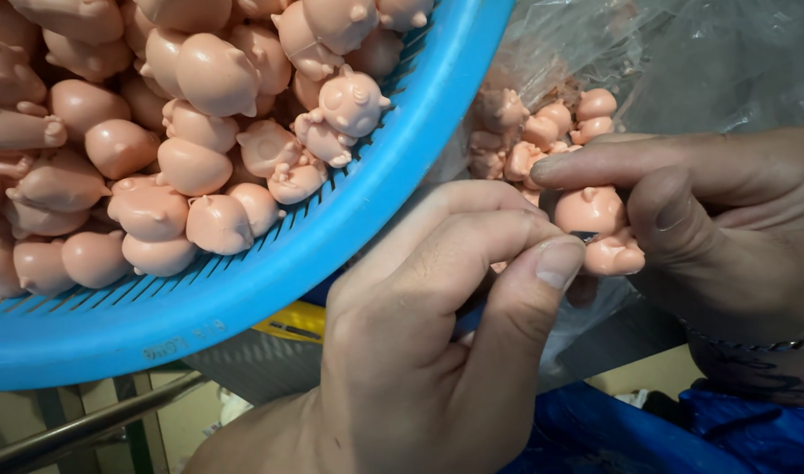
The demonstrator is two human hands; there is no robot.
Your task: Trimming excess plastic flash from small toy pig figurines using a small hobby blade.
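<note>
two hands are working close under the camera: the left hand is pinching a thin dark-tipped tool, its handle mostly hidden in the fist, thumb and forefinger closing tight on it, and the tip is touching the seam between two parts of a pink figure. the right hand is holding that pink pig-like figure between forefinger and thumb, its grip narrow and closed on the piece, a dark bracelet sitting at the wrist. one figure is therefore in hand, apparently being trimmed. just behind it, a clear plastic bag is holding a small heap of like figures, roughly ten showing, the rest hidden by the fingers. to the left and farther off, one blue slotted basket is carrying a far larger pile, several dozen, too many and too overlapped to count exactly. judging by the two heaps, most of the work seems to be remaining.
</note>
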